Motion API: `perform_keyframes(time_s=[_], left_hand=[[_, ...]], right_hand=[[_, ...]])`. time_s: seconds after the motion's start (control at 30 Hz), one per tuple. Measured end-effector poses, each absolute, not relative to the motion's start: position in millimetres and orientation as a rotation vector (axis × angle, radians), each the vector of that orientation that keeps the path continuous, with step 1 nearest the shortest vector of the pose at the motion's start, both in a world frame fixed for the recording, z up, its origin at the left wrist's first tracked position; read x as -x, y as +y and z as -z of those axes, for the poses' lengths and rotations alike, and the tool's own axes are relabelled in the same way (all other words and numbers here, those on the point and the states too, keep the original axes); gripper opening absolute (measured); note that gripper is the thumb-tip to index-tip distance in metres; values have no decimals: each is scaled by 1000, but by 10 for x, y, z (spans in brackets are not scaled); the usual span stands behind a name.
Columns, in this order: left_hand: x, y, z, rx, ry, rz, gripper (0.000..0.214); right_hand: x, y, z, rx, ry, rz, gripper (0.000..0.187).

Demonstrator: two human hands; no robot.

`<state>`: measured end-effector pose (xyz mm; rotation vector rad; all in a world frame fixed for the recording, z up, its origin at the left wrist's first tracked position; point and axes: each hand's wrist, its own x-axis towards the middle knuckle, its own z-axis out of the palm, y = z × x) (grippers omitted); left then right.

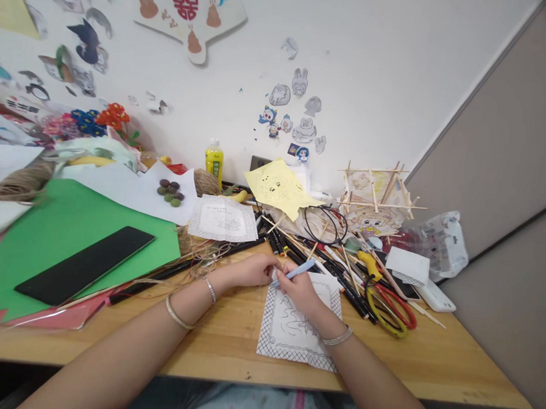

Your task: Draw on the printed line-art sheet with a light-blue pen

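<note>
My right hand [299, 289] is closed around a light blue pen [302, 268], which slants with its lower end toward the upper left of a drawn sheet [279, 335]. That white paper has a cross-hatched border and black line drawing inside it, partly covered by my right hand and wrist. My left hand [259, 270] is at the sheet's top left corner, close against the right fingers. Its thumb and fingers are curled together; whatever they may hold is too small to make out.
Several markers [350, 296] and yellow-and-red-handled scissors [389, 308] lie right of the sheet. Behind stand a stick-framed lantern [374, 200] and a yellow bottle [214, 160]. A second bordered sheet [223, 218] lies left of these. A black tablet [87, 263] rests on green paper [78, 209].
</note>
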<state>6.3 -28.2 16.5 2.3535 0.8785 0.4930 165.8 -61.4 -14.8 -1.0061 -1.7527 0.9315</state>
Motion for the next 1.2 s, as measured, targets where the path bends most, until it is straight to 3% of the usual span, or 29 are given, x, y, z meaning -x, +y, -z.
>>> perform_keyframes(time_s=[1.2], left_hand=[[-60,-281,-169,-2383,952,-447,23]], right_hand=[[-1676,-615,144,1035,-1750,-956,25]])
